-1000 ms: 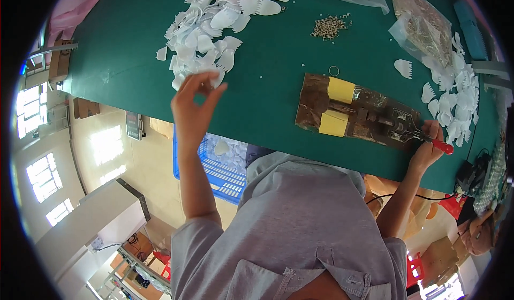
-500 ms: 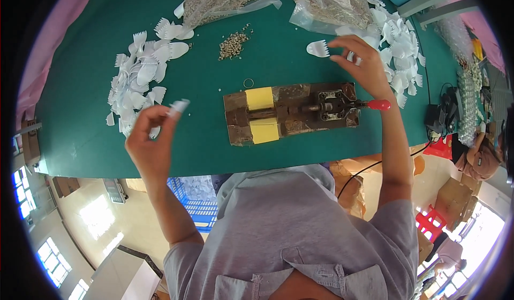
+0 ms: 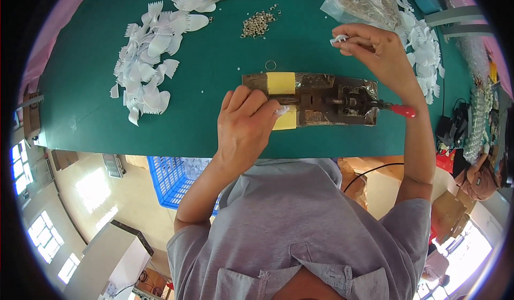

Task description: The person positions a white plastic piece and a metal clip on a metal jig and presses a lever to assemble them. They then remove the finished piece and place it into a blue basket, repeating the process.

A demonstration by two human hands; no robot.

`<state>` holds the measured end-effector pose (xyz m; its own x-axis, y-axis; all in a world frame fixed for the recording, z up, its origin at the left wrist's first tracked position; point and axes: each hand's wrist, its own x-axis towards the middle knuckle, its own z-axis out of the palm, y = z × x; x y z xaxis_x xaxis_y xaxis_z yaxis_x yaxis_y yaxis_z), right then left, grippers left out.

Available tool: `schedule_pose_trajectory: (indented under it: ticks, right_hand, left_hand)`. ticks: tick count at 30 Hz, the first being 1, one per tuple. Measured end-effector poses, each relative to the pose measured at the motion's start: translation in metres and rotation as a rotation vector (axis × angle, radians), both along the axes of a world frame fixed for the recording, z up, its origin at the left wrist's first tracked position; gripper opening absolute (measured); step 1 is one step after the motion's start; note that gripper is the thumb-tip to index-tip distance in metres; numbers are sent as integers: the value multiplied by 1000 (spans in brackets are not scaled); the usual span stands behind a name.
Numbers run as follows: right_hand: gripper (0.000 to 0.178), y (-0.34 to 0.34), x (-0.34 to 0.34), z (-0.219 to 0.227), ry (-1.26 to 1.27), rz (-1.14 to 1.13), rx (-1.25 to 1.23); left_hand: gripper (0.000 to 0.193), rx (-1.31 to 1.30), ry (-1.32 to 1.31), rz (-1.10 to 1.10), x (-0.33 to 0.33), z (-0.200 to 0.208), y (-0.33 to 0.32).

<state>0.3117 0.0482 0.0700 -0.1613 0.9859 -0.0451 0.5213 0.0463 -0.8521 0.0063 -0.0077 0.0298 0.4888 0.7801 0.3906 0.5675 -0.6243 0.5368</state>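
Over the left end of a brown clamping jig (image 3: 316,104) is my left hand (image 3: 243,120), its fingers pinching a small white plastic piece (image 3: 282,110) mostly hidden by them. Beyond the jig's right end, my right hand (image 3: 375,48) is raised and closed on a white toothed plastic piece (image 3: 338,40), whose teeth show at the fingertips. Yellow pads (image 3: 281,83) lie across the jig, and its toggle lever has a red handle (image 3: 402,110) close to my right forearm. A thin ring (image 3: 270,65) lies behind the jig.
White toothed pieces are heaped at the left (image 3: 147,59) and right (image 3: 425,54). Small metal clips (image 3: 258,24) form a pile at the back, near clear bags of clips (image 3: 361,3). Grey bars (image 3: 452,16) stand far right. A blue crate (image 3: 166,185) sits below the table's front edge.
My left hand has moved right, from beside the left heap to the jig, with its white piece. My right hand has picked up the loose toothed piece. The view has shifted slightly.
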Motion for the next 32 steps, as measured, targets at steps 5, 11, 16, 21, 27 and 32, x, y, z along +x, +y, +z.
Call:
schedule_pose_trajectory:
  ticks: [5, 11, 16, 21, 27, 32]
  right_hand:
    - [18, -10, -21, 49, 75, -66, 66]
    - [15, -29, -34, 75, -243, 28, 418]
    - [18, -63, -84, 46, -50, -2, 347]
    - [9, -57, -101, -4, -124, -24, 322]
    - [3, -49, -107, -30, -182, 4, 308]
    - [4, -49, -111, -29, -175, 85, 269]
  left_hand:
    - [16, 56, 96, -23, -4, 5, -4]
    - [13, 105, 129, -106, 0, 4, 4]
    - [13, 110, 78, -120, -1, 5, 8]
    - [11, 196, 301, -81, 6, 9, 5]
    - [26, 60, 101, 72, -1, -6, 0]
    - [50, -101, -102, 77, -3, -16, 2]
